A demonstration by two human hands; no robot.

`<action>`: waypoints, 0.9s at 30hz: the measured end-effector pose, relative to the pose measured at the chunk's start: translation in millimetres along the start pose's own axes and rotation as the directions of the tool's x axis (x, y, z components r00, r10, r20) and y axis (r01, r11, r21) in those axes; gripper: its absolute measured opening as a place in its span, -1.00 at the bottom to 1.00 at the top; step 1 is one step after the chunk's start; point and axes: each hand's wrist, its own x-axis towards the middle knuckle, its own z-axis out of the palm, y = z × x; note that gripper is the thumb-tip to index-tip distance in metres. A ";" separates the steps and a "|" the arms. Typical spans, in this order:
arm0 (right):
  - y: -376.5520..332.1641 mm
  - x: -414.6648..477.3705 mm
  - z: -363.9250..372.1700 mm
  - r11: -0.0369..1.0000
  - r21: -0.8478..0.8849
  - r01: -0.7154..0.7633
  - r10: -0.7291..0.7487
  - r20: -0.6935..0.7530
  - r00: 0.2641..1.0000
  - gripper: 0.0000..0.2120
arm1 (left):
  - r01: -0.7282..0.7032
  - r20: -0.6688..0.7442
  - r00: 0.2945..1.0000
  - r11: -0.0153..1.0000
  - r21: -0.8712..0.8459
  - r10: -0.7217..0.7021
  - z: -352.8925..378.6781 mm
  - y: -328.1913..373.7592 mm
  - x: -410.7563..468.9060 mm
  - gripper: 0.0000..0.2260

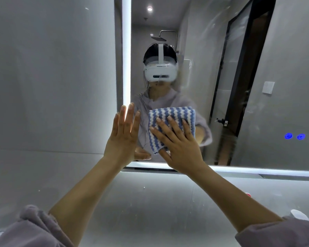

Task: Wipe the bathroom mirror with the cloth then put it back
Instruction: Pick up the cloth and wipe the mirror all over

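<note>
The bathroom mirror [239, 59] hangs on the grey tiled wall, lit along its left and bottom edges. A folded blue-and-white striped cloth [169, 115] lies flat against the glass near the mirror's lower left corner. My right hand [178, 141] presses it there with straight, spread fingers. My left hand [124, 134] is raised flat beside it at the mirror's lit left edge, fingers straight, holding nothing. Whether it touches the glass I cannot tell. The glass looks smeared around the middle.
Two blue touch buttons [294, 136] glow at the mirror's lower right. The reflection holds a person in a headset, a shower head and a dark door frame. Small white and red items [299, 213] sit low at the right edge. Grey wall tiles [52, 77] fill the left.
</note>
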 end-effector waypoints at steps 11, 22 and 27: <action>41.2 103.8 -35.8 0.997 -0.061 -0.041 0.039 -0.041 0.998 -0.45 | -0.026 -0.023 0.999 0.999 -0.026 0.025 -4.7 2.6 -2.4 0.12; 31.0 71.1 -20.4 0.997 -0.051 -0.051 0.047 -0.081 0.996 -0.45 | 0.000 0.041 0.999 0.999 0.034 -0.001 -3.4 1.7 -1.6 0.17; 18.9 22.5 -5.8 0.999 -0.040 0.011 -0.013 -0.058 0.998 -0.46 | 0.005 0.034 0.999 0.999 0.041 -0.006 -4.9 2.6 -2.3 0.16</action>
